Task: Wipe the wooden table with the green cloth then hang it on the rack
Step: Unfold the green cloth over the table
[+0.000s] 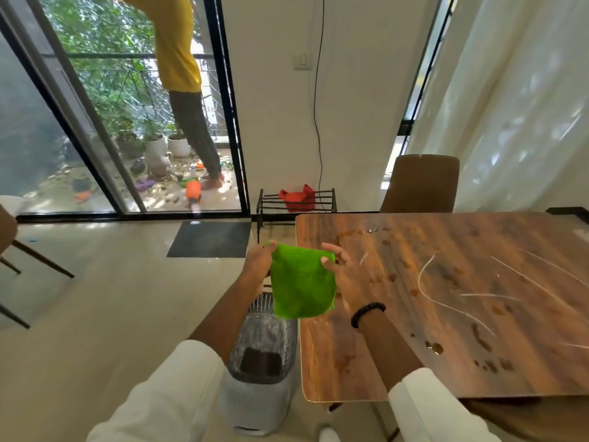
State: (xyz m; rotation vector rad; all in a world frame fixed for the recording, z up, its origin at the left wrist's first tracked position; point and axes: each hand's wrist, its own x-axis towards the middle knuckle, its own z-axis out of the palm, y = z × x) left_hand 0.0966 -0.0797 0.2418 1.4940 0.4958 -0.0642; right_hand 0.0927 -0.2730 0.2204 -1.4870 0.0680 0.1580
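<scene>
Stained wooden table (446, 298) at right, left hand (258, 266) and right hand (342, 275) each grip green cloth (301, 282) beside its left edge

1. Green cloth (302, 282) — matt, soft woven fabric.
2. Wooden table (462, 314) — smooth grained veneer, slightly glossy, spotted.
3. Rack (296, 199) — dark metal bars.
4. Floor (111, 298) — glossy tile.
</scene>
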